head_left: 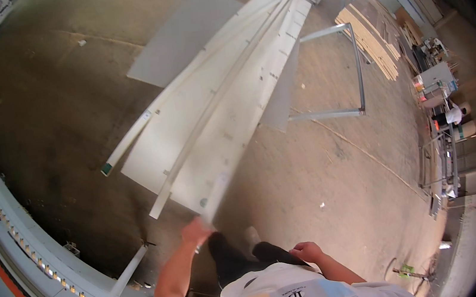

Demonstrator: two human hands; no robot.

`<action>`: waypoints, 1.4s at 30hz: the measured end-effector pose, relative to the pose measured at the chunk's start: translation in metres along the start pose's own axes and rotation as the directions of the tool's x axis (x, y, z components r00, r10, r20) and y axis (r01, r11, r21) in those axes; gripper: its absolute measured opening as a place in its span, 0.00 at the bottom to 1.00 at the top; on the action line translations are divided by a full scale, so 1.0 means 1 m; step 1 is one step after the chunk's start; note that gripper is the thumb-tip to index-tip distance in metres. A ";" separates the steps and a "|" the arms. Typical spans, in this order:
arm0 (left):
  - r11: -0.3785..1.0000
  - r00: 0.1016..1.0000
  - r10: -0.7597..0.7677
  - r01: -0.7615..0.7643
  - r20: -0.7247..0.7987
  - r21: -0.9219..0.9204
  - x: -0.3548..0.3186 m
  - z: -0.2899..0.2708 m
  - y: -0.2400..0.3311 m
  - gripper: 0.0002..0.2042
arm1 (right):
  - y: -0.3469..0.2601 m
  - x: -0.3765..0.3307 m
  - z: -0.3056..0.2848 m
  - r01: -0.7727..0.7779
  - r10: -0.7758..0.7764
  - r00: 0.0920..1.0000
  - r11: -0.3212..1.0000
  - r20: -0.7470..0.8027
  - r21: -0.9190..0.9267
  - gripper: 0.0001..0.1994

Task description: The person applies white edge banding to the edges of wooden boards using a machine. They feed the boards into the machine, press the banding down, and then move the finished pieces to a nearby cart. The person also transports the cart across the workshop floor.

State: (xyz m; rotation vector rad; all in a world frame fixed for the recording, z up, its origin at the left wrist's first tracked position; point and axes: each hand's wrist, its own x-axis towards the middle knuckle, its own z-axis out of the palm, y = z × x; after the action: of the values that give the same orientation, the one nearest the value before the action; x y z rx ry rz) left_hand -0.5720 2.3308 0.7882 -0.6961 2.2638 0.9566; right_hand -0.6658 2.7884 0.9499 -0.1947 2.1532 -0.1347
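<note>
My left hand (196, 232) is closed around the near end of a long white strip (216, 198); both are smeared by motion. This strip lies along the right edge of a stack of long white panels (227, 111). Another narrow white strip (199, 126) runs lengthwise over the panels, and a third white strip (128, 140) with a green end juts out at their left. Close to my right thigh, my right hand (307, 252) hangs with curled fingers, and nothing shows in it.
Under the panels lies a grey sheet (175, 39). To their right is a metal frame (358, 66), with wooden planks (369, 41) beyond. A long machine bed (43, 270) curves along my left. At the far right, a person (455, 115) is near metal racks (447, 163).
</note>
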 end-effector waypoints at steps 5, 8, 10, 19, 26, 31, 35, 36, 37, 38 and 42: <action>0.997 0.997 -0.072 0.072 -0.008 0.016 -0.134 -0.019 0.051 0.32 | 0.018 0.088 -0.031 0.231 -0.199 0.969 0.936 -0.144 0.264 0.23; 0.998 0.992 -0.068 0.068 -0.109 -0.001 -0.224 0.025 0.044 0.33 | 0.009 0.140 -0.076 0.270 -0.240 0.963 0.823 -0.124 0.500 0.23; 0.998 0.977 -0.043 0.052 -0.207 0.038 -0.289 0.040 0.045 0.34 | 0.001 0.171 -0.104 0.369 -0.301 0.928 0.653 -0.220 0.661 0.25; 0.874 0.870 -0.479 0.460 -0.118 -0.158 -0.608 0.166 0.105 0.27 | -0.038 0.279 -0.200 0.085 -0.159 0.985 0.073 -0.073 0.994 0.29; 0.768 0.721 -0.640 0.605 -0.267 -0.209 -0.697 0.309 0.166 0.25 | -0.017 0.215 -0.173 0.096 -0.336 0.939 0.054 -0.072 0.994 0.35; 0.758 0.639 -0.641 0.613 -0.426 -0.221 -0.702 0.397 0.184 0.23 | 0.002 0.178 -0.192 0.105 -0.399 0.916 0.114 -0.052 0.988 0.42; 0.752 0.566 -0.638 0.602 -0.522 -0.268 -0.704 0.454 0.181 0.22 | -0.012 0.152 -0.198 0.182 -0.363 0.926 0.189 -0.103 0.965 0.40; 0.737 0.536 -0.659 0.601 -0.527 -0.310 -0.702 0.470 0.184 0.22 | -0.019 0.143 -0.201 0.232 -0.368 0.919 0.203 -0.145 0.951 0.40; 0.715 0.504 -0.684 0.606 -0.527 -0.349 -0.698 0.485 0.190 0.22 | -0.037 0.111 -0.204 0.272 -0.373 0.911 0.218 -0.178 0.937 0.41; 0.698 0.478 -0.704 0.602 -0.526 -0.387 -0.693 0.501 0.195 0.22 | -0.052 0.078 -0.208 0.319 -0.374 0.901 0.231 -0.219 0.919 0.41; 0.663 0.414 -0.744 0.551 -0.524 -0.507 -0.645 0.557 0.216 0.24 | -0.088 -0.013 -0.240 0.461 -0.514 0.779 0.084 -0.358 0.883 0.32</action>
State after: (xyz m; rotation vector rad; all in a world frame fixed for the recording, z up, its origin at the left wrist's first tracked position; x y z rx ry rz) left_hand -0.0940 3.0364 1.0044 -2.2207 2.0558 0.6059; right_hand -0.8509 2.7102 1.1088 -0.1882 1.4640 -1.8071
